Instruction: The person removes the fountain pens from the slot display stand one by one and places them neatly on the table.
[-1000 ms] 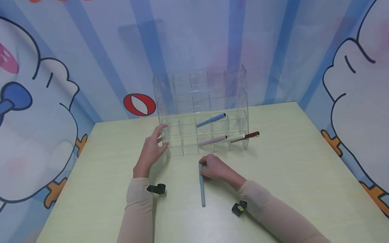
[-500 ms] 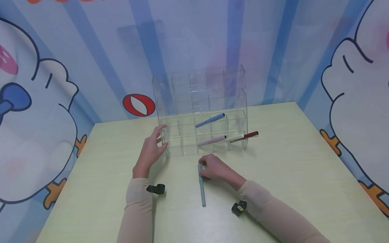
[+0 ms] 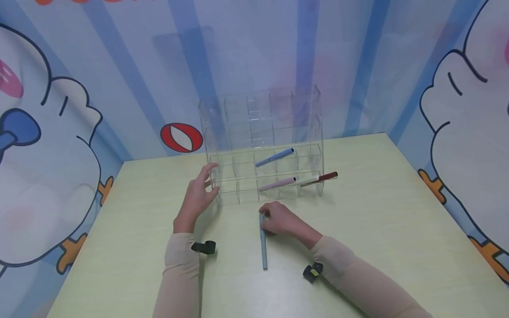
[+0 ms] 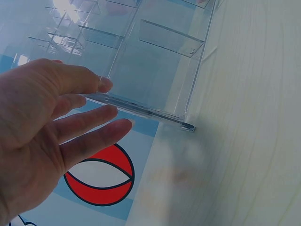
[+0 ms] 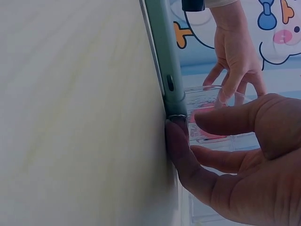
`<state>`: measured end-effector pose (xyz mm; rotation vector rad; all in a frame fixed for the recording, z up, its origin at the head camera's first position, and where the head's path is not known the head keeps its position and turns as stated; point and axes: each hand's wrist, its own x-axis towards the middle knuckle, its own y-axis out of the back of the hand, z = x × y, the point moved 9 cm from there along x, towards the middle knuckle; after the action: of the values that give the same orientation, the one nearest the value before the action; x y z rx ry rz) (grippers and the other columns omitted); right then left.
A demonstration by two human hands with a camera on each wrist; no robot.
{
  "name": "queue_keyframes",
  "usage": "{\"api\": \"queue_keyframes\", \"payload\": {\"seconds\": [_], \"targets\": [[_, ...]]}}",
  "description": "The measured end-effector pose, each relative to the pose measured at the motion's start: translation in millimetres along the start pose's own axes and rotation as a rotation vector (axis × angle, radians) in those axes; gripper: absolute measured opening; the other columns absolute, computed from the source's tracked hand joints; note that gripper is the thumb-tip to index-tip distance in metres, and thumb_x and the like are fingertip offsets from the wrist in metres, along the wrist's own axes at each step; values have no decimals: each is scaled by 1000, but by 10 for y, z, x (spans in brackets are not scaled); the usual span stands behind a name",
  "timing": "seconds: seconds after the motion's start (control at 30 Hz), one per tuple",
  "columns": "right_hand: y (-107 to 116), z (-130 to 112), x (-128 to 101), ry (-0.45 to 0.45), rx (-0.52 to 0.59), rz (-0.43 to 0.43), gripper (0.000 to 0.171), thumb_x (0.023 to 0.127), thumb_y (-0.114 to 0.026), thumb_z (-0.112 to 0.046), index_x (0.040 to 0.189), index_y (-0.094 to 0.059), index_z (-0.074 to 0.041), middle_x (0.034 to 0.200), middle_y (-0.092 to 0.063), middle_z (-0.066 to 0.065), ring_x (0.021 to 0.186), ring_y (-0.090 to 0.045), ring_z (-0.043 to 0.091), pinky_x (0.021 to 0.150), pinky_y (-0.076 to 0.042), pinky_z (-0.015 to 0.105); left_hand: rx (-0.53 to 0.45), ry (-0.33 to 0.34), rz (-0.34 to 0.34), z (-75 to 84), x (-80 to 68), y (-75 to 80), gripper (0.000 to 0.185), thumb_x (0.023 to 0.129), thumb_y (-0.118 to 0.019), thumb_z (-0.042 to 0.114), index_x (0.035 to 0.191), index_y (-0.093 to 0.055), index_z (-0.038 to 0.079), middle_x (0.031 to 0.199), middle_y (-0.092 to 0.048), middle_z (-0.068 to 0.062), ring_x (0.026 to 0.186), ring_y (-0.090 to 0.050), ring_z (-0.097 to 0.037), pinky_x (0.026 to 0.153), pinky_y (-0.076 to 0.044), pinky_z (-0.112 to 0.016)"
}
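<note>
Right hand (image 3: pixel 278 219) fingers curl onto the grey pen (image 3: pixel 263 247) lying on the surface, grip not closed. Left hand (image 3: pixel 197 194) open, steadying the clear organizer (image 3: pixel 222 176). Next: pinch and lift.

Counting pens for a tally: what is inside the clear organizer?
The clear organizer holds a blue pen, a pink pen and a white-and-red pen. Other compartments look empty.

Open surface (image 3: pixel 377 229) right of and in front of clear acrylic organizer (image 3: pixel 264 145). Obstacles: organizer at rear centre; red-tipped pen (image 3: pixel 320 178) jutting from its lower right cell; grey pen (image 3: pixel 263 243) lying before it; backdrop walls close behind.
</note>
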<state>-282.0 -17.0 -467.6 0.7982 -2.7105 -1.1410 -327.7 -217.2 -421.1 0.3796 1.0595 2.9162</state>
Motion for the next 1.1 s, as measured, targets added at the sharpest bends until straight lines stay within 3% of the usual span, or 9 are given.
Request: {"api": "queue_keyframes", "payload": {"seconds": [0.27,0.37,0.5,0.67,0.87,1.1], "targets": [[75,-5,-43,-38,60,-8,44,80,-59,-9,121,-51,2,114,-53,19,62,-56,15,59,-49,29,9,0,-1,-5,3,-3,70,82,-65,3,133,-32,38,138,-39,-10,113,-49,-32,84,-47,-42],[166,-53,-79,-26,78,5,43,83,-58,-13,123,-50,0,119,-52,20,69,-59,15,61,-49,29,9,-7,0,6,4,1,69,82,-64,4,133,-32,37,137,-39,-11,113,-49,-32,84,-47,-42],[303,-183,-163,21,66,27,43,84,-58,-18,124,-51,-1,119,-53,16,89,-58,17,69,-49,30,2,-9,2,11,5,3,68,82,-64,4,133,-32,36,136,-40,-12,113,-49,-33,84,-47,-42],[467,-360,-283,74,74,63,43,85,-59,-18,125,-51,-6,117,-54,7,92,-58,18,67,-50,28,6,-15,5,14,-1,6,69,81,-64,2,133,-33,34,134,-42,-13,112,-49,-33,84,-47,-42],[730,-445,-382,106,120,165,36,85,-60,-20,120,-55,-11,108,-56,1,86,-57,14,62,-50,25,22,-25,10,25,1,7,68,81,-65,2,134,-33,30,130,-46,-13,112,-50,-33,84,-47,-43],[1106,-433,-454,178,125,360,31,87,-59,-20,117,-56,-12,108,-57,2,85,-57,13,65,-50,29,31,-20,4,26,-1,5,68,81,-64,3,134,-32,33,130,-46,-14,112,-50,-32,84,-46,-44]]}}
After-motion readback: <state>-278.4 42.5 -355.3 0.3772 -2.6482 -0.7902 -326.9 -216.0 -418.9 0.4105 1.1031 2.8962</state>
